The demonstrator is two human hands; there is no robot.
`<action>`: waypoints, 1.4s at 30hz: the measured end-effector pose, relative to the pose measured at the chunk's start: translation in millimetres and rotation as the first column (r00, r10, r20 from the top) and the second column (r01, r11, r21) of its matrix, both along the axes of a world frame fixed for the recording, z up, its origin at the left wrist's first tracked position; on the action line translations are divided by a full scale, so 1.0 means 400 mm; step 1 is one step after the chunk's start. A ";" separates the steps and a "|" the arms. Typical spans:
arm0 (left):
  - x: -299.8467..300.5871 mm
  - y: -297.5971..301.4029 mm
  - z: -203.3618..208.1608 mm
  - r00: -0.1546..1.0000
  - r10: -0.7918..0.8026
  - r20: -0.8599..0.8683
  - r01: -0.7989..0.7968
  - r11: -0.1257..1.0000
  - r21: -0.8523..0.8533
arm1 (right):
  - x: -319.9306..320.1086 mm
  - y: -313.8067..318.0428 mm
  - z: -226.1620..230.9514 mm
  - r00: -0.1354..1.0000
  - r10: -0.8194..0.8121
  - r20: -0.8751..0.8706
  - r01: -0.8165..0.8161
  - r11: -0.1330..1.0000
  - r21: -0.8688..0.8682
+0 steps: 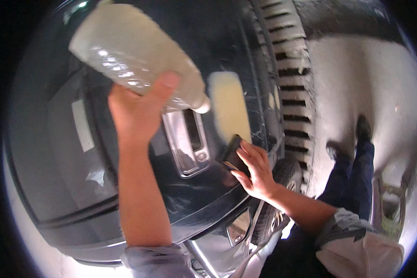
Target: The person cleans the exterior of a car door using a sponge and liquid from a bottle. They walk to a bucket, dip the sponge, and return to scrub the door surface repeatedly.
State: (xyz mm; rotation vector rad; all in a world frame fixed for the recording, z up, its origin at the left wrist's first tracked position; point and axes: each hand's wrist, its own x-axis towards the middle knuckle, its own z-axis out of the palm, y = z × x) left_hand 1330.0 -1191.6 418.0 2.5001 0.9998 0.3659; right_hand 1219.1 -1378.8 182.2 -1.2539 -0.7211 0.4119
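My left hand (136,111) is wrapped around a large translucent plastic bottle (134,46) with pale contents. It is tilted, its narrow neck pointing down and right over a dark car panel (185,34). A pale yellow patch (230,104), like body filler, lies on that panel just right of the bottle's mouth; I cannot tell whether liquid is coming out. At the patch's near end, my right hand (257,169) grips a black sanding block (231,157) against the panel. Between my arms sits a chrome handle plate (183,153) with a round lock.
A window (60,153) takes up the car's left part. Right of the panel runs a slotted floor grate (295,99) beside pale concrete floor (343,78). My legs (352,176) stand there. A tyre (266,220) and chrome trim (217,252) are near the lower edge.
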 end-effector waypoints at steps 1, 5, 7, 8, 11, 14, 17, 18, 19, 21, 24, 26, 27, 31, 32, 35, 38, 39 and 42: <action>0.015 -0.001 -0.006 0.998 0.007 -0.069 -0.002 0.998 0.063 | 0.010 0.015 0.000 1.000 0.002 -0.012 -0.002 1.000 -0.011; 0.042 -0.002 -0.029 0.996 -0.020 -0.087 0.034 0.987 0.158 | 0.267 0.244 0.025 0.981 -0.188 0.043 0.188 0.982 0.019; 0.029 0.008 -0.020 0.992 -0.017 -0.123 0.040 0.982 0.186 | 0.295 0.282 0.030 0.978 -0.205 -0.024 0.206 0.977 0.060; 0.023 0.027 -0.020 0.993 -0.039 -0.114 0.058 0.984 0.167 | 0.254 0.258 0.024 0.977 -0.205 -0.059 0.208 0.977 0.050; 0.025 0.024 -0.021 0.994 -0.012 -0.109 0.028 0.990 0.142 | 0.050 0.052 -0.013 0.999 -0.016 -0.040 0.018 0.998 0.063; 0.020 0.040 -0.018 0.993 -0.043 -0.108 0.050 0.996 0.070 | 0.009 0.013 -0.023 1.000 -0.002 -0.005 0.002 0.999 0.033; 0.025 0.036 -0.027 0.986 -0.001 -0.169 0.026 0.989 0.145 | 0.186 0.190 0.015 0.994 -0.105 0.011 0.105 0.995 0.001; 0.027 0.038 -0.030 0.986 -0.004 -0.165 0.028 0.990 0.141 | 0.233 0.245 0.016 0.981 -0.195 0.006 0.194 0.980 0.030; 0.024 0.047 -0.027 0.987 -0.001 -0.160 0.023 0.990 0.140 | 0.261 0.273 0.019 0.981 -0.193 0.003 0.193 0.981 0.025; 0.019 0.053 -0.028 0.989 -0.004 -0.145 0.023 0.991 0.131 | 0.217 0.227 0.025 0.975 -0.217 -0.057 0.217 0.976 0.000; 0.016 0.054 -0.016 0.995 -0.012 -0.094 0.026 0.988 0.150 | 0.019 0.042 0.005 0.999 -0.049 -0.011 0.049 0.999 0.018; 0.018 0.057 -0.019 0.997 -0.033 -0.067 0.044 0.985 0.168 | 0.023 0.021 0.018 0.997 -0.060 -0.038 0.062 0.997 0.052; 0.016 0.058 -0.020 0.998 -0.039 -0.051 0.046 0.989 0.140 | 0.035 0.061 0.010 0.996 -0.079 -0.048 0.080 0.996 0.030; 0.017 0.072 -0.031 0.999 -0.036 -0.011 0.037 0.995 0.096 | 0.292 0.292 0.046 0.964 -0.260 -0.056 0.257 0.965 -0.046; 0.016 0.076 -0.031 1.000 -0.021 -0.010 0.022 0.994 0.103 | 0.280 0.288 0.042 0.959 -0.269 -0.084 0.268 0.963 -0.022; 0.017 0.061 -0.029 0.998 -0.057 -0.015 0.058 0.994 0.093 | 0.118 0.139 0.018 0.996 -0.089 -0.029 0.089 0.996 0.000; 0.036 0.044 -0.032 0.997 -0.062 -0.050 0.066 0.995 0.071 | -0.012 0.030 -0.004 0.997 -0.061 -0.046 0.064 0.997 0.045; 0.034 0.049 -0.033 0.996 -0.068 -0.055 0.074 0.991 0.110 | -0.019 0.056 -0.021 0.995 -0.030 -0.099 0.037 0.997 0.070; 0.023 0.064 -0.042 0.995 -0.080 -0.064 0.089 0.984 0.152 | 0.183 0.207 -0.008 0.977 -0.211 -0.008 0.211 0.977 0.026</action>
